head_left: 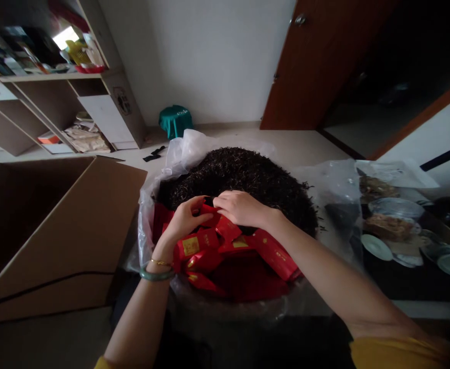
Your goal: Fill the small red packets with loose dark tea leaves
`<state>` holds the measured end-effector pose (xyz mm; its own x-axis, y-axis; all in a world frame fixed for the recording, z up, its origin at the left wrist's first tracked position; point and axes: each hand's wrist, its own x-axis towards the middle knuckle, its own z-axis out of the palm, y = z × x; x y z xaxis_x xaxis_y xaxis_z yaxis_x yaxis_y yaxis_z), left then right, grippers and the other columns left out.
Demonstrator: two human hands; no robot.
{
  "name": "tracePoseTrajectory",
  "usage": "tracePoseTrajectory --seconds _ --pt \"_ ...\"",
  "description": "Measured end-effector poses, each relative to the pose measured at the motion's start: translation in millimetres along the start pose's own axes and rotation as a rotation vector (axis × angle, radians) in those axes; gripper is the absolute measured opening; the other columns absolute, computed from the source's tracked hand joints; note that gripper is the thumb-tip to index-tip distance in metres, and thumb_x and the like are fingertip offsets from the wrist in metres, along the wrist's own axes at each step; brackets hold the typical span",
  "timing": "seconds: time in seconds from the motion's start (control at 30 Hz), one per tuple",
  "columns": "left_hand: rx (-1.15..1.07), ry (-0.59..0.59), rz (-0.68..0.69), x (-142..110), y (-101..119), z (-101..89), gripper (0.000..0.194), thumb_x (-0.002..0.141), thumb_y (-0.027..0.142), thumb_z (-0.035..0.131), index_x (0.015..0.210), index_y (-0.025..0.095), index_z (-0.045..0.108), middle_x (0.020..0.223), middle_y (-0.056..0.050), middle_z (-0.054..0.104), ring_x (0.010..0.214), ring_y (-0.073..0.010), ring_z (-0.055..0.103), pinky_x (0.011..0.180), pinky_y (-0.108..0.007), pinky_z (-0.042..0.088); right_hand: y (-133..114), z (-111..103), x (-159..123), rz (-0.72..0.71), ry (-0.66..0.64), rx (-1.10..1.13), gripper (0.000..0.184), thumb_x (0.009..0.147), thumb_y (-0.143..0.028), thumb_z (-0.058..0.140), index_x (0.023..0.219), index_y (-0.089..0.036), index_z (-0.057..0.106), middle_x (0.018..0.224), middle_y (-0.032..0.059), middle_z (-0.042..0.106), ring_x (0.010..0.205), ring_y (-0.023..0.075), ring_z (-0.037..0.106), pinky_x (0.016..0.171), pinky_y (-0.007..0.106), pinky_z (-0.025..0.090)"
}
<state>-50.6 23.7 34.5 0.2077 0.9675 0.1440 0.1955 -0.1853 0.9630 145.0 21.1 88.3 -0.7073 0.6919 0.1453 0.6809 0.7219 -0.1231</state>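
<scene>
A small red packet is held up between my hands, dark at its open top. My left hand wraps its thumb and fingers around the packet's left side. At the packet's upper edge, the bent fingers of my right hand are closed on the rim; whether they also pinch leaves is hidden. Behind both hands rises a big heap of dark, dry, thin leaves that look like loose tea. Several more red packets with gold labels lie below my hands, in front of the heap.
Clear plastic sheeting surrounds the heap and packets. An open cardboard box stands at left. To the right, a dark low table carries bowls and lids. A green covered bin sits by the wall, near shelves and a brown door.
</scene>
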Motion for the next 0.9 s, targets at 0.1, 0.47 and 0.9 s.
tracePoseTrajectory --seconds 0.1,0.47,0.9 --pt "-0.048 -0.021 -0.019 -2 10 -0.7 0.043 0.066 0.037 0.076 0.104 0.017 0.072 0.096 -0.008 0.075 0.084 -0.0234 0.07 0.077 -0.035 0.056 0 2 -1 0.012 -0.001 0.027 0.008 0.09 -0.014 0.053 0.093 -0.016 0.06 0.092 0.0085 0.067 0.088 0.0197 0.061 0.074 0.028 0.044" --pt "0.036 0.218 0.112 -1 10 1.2 0.025 0.073 0.038 0.068 0.085 0.017 0.075 0.084 -0.005 0.075 0.072 -0.0173 0.067 0.067 -0.027 0.052 9 11 -3 -0.062 0.168 0.233 0.011 0.086 -0.009 0.056 0.087 -0.015 0.064 0.096 0.0086 0.068 0.092 0.0192 0.062 0.085 0.033 0.05" --pt "0.076 0.468 0.128 2 1 5.4 0.018 0.069 0.028 0.067 0.083 0.017 0.068 0.081 -0.003 0.071 0.077 -0.017 0.066 0.076 -0.03 0.053 -6 12 2 0.014 0.037 0.005 0.022 0.083 0.002 0.05 0.085 -0.012 0.068 0.097 0.0132 0.068 0.099 0.0228 0.061 0.087 0.035 0.051"
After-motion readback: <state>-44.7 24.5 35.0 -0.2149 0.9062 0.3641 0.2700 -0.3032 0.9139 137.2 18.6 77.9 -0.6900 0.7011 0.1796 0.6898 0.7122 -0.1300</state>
